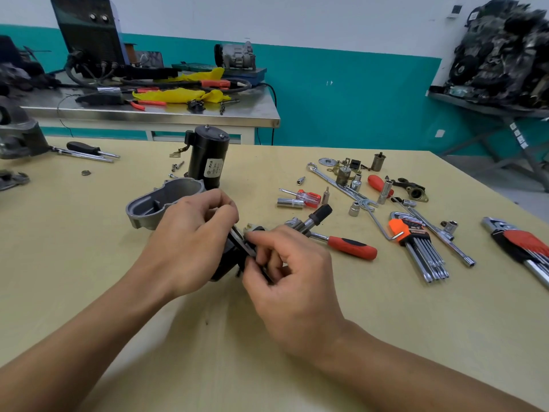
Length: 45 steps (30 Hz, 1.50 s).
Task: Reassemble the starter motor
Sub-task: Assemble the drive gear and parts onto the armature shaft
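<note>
**Black component** (pixel 234 258): small, dark and hard-edged, with a bright metal strip across its face and a pale metal end at the top. It is at centre frame over the counter (pixel 297 367). Both hands hide most of it, so its full shape cannot be determined, nor whether it rests on the surface.

**Left hand** (pixel 190 242): fingers curled round the component's left side, gripping it.

**Right hand** (pixel 285 269): fingertips pinch the component's right edge, and the other fingers are curled inward. The component sits directly between the two hands and touches both.

**Aluminium housing** (pixel 166 203): grey, matt, cast and hollow. It lies on the counter just behind the left hand, which partly covers it.

**Motor body** (pixel 209 162): a smooth black cylinder with a white label, standing upright just behind the housing. Contact between the two cannot be confirmed.

**Ratchet** (pixel 350 246): chrome shank with a red and black grip, lying just beyond the right hand.

**Hex key set** (pixel 416 245): bright steel keys in an orange holder, to the right of the ratchet.

**Second key set** (pixel 523 245): lies near the counter's right edge.

**Small screwdriver** (pixel 306 197): clear red handle, lying among scattered chrome sockets.

**Counter surface**: pale yellow, smooth and flat.
</note>
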Each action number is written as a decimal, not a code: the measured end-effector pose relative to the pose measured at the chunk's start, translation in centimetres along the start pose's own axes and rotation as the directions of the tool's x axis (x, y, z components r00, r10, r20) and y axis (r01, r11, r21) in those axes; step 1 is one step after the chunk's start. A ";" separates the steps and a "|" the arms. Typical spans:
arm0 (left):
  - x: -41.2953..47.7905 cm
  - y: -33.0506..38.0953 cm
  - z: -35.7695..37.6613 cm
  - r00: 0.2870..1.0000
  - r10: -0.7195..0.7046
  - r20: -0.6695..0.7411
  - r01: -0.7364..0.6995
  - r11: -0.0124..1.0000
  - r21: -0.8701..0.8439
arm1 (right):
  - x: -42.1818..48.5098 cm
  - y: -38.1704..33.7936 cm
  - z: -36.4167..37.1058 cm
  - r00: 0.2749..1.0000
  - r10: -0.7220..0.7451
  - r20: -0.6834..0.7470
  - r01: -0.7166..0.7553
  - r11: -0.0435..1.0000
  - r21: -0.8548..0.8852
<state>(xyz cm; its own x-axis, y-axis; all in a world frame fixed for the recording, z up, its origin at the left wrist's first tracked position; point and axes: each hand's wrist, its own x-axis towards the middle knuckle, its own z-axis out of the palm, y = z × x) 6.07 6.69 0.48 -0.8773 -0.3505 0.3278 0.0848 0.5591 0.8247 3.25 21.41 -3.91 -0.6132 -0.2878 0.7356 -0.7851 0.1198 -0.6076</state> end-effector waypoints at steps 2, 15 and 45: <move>0.0 0.0 0.1 1.000 0.002 -0.012 -0.002 1.000 0.007 | 0.1 -0.1 0.0 1.000 0.003 0.005 -0.003 1.000 -0.011; -0.4 -0.2 -0.4 0.998 0.021 0.055 -0.023 0.999 0.029 | 0.0 -0.2 0.2 1.000 -0.001 0.007 0.001 1.000 -0.029; 0.2 0.0 -3.6 0.807 -0.015 0.590 0.038 0.999 -0.027 | 0.7 -0.1 -0.7 0.997 0.079 -0.012 -0.078 0.995 0.062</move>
<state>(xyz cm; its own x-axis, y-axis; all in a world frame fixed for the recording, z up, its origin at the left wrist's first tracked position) 7.55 3.90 2.19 -0.9882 0.1521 -0.0192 0.0643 0.5249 0.8487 2.83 21.91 -3.17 -0.6742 -0.2663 0.6889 -0.7280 0.0827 -0.6805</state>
